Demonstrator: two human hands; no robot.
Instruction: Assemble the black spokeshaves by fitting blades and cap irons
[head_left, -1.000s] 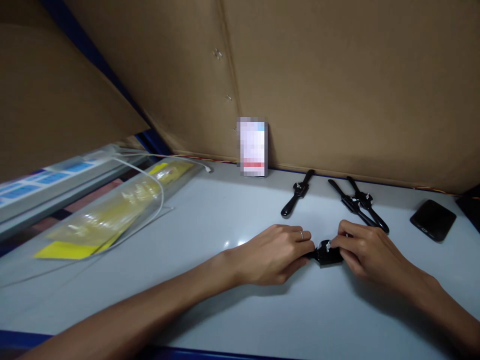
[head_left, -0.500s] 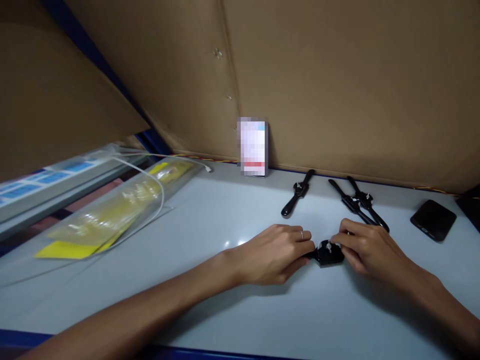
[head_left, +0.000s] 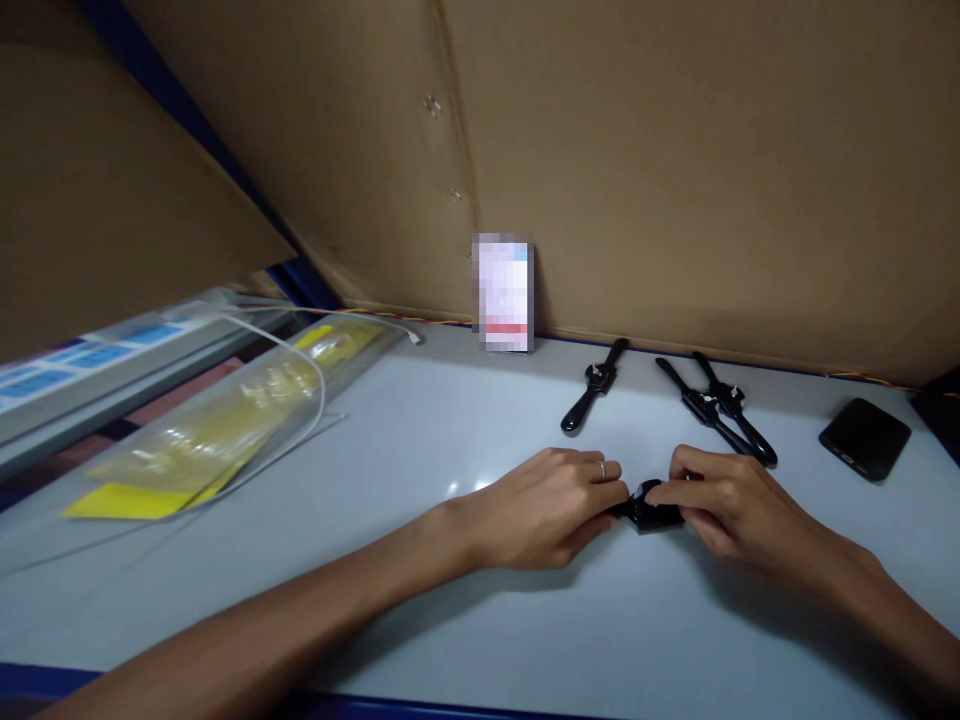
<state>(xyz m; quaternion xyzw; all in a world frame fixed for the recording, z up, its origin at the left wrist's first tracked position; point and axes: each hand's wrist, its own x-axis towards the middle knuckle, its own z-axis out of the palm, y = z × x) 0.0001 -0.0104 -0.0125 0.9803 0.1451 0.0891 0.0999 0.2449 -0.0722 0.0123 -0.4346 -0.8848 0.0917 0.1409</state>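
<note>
A black spokeshave lies low over the table, held between both hands. My left hand, with a ring on one finger, is closed round its left handle. At the other end my right hand grips the right side, its index finger reaching over the middle of the tool, where the small metal screw is now covered. Beyond the hands, one spokeshave rests alone on the table. To its right two more, a nearer spokeshave and a farther spokeshave, lie crossed at their handles.
A lit phone with a blurred screen leans on the cardboard wall. At the right lies a dark phone-like device. On the left are a clear plastic bag with yellow inside and a white cable. The table is pale.
My right index finger has moved left across the spokeshave and now covers the screw that showed before. The left hand keeps its hold; the view shifts very slightly.
</note>
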